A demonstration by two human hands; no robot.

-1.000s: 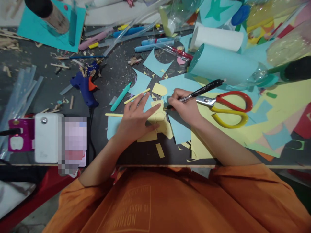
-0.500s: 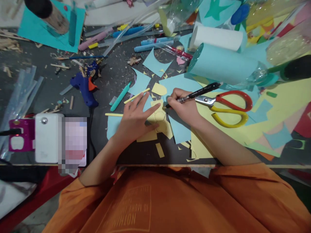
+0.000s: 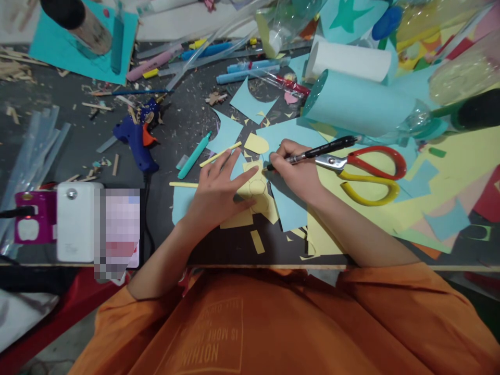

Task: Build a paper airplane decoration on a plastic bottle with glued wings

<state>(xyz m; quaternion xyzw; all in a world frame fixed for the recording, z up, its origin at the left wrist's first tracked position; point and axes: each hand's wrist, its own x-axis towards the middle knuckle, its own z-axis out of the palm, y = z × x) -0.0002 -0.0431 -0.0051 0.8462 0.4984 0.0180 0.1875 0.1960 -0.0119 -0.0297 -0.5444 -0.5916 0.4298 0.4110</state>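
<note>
My left hand (image 3: 219,182) lies with fingers spread, its thumb and index finger on a piece of yellow paper (image 3: 269,208) that has curved lines drawn on it. A small rounded yellow piece (image 3: 257,187) sits on that paper between thumb and index finger. In my right hand (image 3: 295,169) is a black pen (image 3: 328,148), its tip at the upper right edge of the yellow paper. Blue paper (image 3: 291,208) lies under the right hand. Scissors with one red and one yellow handle (image 3: 377,161) rest just right of that hand.
A blue glue gun (image 3: 136,143) lies to the left, its cable running down past a white power bank (image 3: 76,221). A teal marker (image 3: 194,155) is beyond my left hand. Blue paper roll (image 3: 359,101), white roll (image 3: 347,60) and paper scraps crowd the right.
The right hand and pen have shifted very slightly, the pen's upper end tipping a little lower. My left hand and the yellow paper have stayed in place.
</note>
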